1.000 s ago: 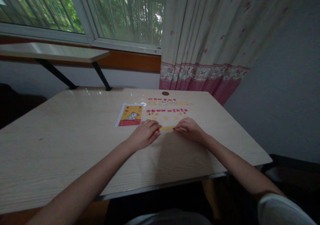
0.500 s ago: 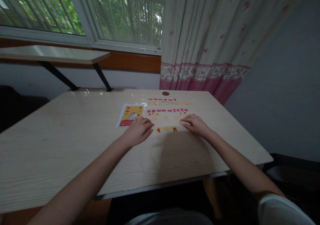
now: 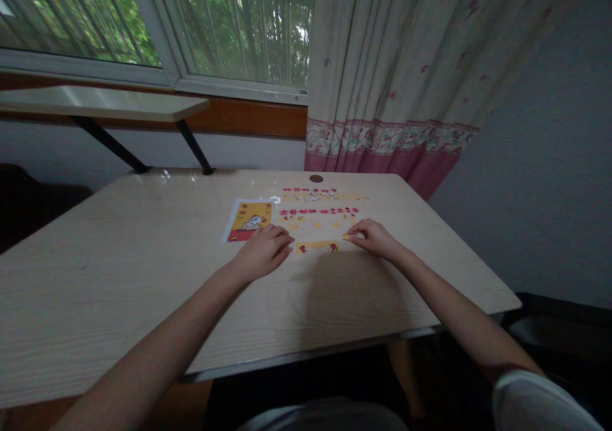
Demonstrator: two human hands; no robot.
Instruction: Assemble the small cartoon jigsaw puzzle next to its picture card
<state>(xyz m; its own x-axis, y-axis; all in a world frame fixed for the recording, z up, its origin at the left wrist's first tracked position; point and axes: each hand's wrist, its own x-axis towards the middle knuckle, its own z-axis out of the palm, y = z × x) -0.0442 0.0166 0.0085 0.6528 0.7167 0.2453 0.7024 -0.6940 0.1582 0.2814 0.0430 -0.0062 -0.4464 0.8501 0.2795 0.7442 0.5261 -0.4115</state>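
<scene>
"Right grip pinched closed, thumb and finger on a small yellow piece, just off the right end of a yellow strip on the pale worktop: that is how the head view reaches me at my remote post."

"And the other one?"

"Left grip is low, between the picture card and the strip, fingers loosely bent with the thumb apart from them; I see nothing held there. Its fingertips are just beside the strip's left end."

"What does the strip show?"

"Two dark red patches, one near each end, with plain yellow between. Printed or loose, I cannot tell from here."

"Farther up the worktop?"

"Small pieces in rows. From near to far I count a spaced line of yellow pieces, a red row, a mixed yellow-and-white row and a second red row. Their exact shapes are too small for me to make out."

"The card?"

"Flat, left of those rows: a white animal on yellow above red."

"Behind it all?"

"A dark round spot near the far edge, a flowered curtain and a window onto greenery."
</scene>
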